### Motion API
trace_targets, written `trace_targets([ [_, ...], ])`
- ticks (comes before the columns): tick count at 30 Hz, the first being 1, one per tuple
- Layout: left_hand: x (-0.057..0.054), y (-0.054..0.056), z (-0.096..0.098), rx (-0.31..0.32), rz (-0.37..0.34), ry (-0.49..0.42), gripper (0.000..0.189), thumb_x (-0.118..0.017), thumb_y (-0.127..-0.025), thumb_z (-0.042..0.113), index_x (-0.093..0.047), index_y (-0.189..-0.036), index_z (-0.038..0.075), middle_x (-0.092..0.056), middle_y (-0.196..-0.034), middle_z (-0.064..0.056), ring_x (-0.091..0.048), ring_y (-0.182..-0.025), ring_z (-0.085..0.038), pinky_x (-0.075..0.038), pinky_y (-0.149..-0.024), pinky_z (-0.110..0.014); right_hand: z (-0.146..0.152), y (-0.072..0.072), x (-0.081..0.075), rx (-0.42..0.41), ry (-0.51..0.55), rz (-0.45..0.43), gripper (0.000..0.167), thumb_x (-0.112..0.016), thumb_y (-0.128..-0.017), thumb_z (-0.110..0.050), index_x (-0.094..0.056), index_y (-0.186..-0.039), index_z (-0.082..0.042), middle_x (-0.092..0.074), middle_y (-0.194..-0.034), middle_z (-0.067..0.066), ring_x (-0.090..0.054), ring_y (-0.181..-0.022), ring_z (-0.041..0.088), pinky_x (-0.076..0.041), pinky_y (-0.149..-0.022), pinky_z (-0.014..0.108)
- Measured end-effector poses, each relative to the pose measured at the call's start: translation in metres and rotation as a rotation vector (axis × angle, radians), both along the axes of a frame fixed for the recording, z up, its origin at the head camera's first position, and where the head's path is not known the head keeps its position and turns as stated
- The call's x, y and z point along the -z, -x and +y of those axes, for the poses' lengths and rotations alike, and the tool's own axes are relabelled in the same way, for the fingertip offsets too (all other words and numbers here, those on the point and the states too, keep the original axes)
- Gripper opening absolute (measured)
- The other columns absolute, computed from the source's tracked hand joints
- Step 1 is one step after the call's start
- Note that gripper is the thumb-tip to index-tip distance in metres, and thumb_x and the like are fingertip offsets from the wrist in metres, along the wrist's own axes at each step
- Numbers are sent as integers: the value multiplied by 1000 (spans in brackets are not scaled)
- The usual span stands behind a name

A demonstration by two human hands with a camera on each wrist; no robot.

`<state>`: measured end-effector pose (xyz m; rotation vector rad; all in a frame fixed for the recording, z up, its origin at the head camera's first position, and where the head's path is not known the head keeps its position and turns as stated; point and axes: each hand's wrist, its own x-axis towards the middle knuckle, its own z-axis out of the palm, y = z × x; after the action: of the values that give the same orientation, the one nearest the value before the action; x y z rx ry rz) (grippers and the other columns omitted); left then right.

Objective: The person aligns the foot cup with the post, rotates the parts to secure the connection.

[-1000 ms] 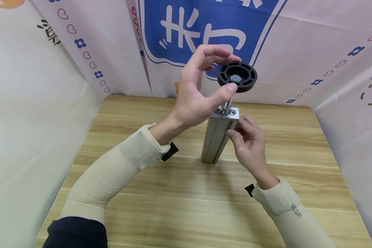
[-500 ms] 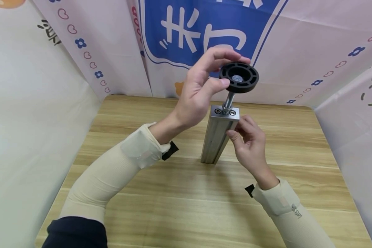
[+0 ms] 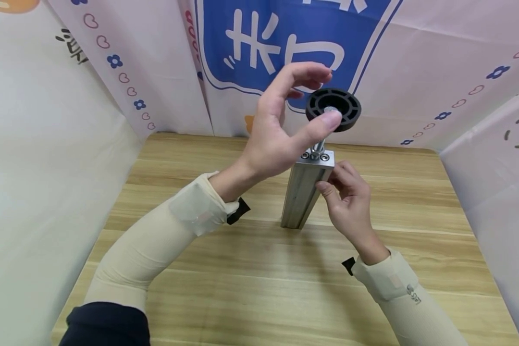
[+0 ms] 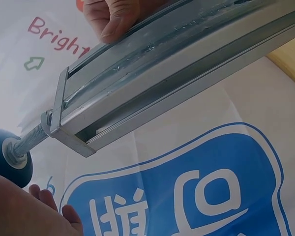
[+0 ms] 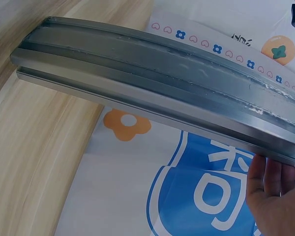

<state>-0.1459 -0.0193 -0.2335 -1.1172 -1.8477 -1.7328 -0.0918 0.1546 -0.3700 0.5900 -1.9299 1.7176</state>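
An aluminium profile (image 3: 300, 194) stands upright on the wooden table, capped by a screwed-on metal end plate (image 4: 60, 105). From the cap rises a threaded rod (image 4: 32, 141) with a nut, topped by a round black levelling foot (image 3: 351, 114). My left hand (image 3: 274, 134) is at the foot: the thumb lies across its near edge, while the curved fingers are spread behind, apart from the rim. My right hand (image 3: 349, 199) grips the profile's right side below the cap, thumb in front and fingers behind, as the right wrist view partly shows.
The wooden table (image 3: 225, 288) is bordered by printed cloth walls (image 3: 437, 62) at the back and sides. Beige sleeves (image 3: 155, 240) cover both forearms, with small black tabs (image 3: 238, 211) at the wrists.
Half a second ago my left thumb was at the foot's left edge with the fingers against its far rim. Now the thumb has swept right and the fingers have come away. The right hand stays put.
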Motion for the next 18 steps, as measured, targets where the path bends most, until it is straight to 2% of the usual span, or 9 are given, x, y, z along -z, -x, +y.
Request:
trace_targets([
  [5,-1,-2,1,-102,31,25,64,-82,-78,20,-58,-131,-6,-62,-130,-16,-53,-121,-10,-38,-106,-24,1,0,1,-5,8,5,36,-74,-94,-8,-68,-118,18,-59,-99,-9,-56,-83,5,-52,-75,17],
  [8,-1,-3,2,-138,51,34,69,-88,-74,21,-58,-130,-5,-62,-130,-16,-53,-121,-10,-38,-107,-24,1,1,2,-10,10,8,39,-74,-94,-10,-68,-120,18,-60,-100,-10,-56,-83,5,-52,-75,17],
  [18,-1,-4,1,-166,41,71,76,-93,-71,24,-57,-132,-4,-63,-128,-13,-54,-117,-9,-37,-102,-24,1,1,2,-8,11,7,41,-74,-94,-14,-68,-119,18,-59,-100,-10,-56,-83,5,-52,-74,17],
])
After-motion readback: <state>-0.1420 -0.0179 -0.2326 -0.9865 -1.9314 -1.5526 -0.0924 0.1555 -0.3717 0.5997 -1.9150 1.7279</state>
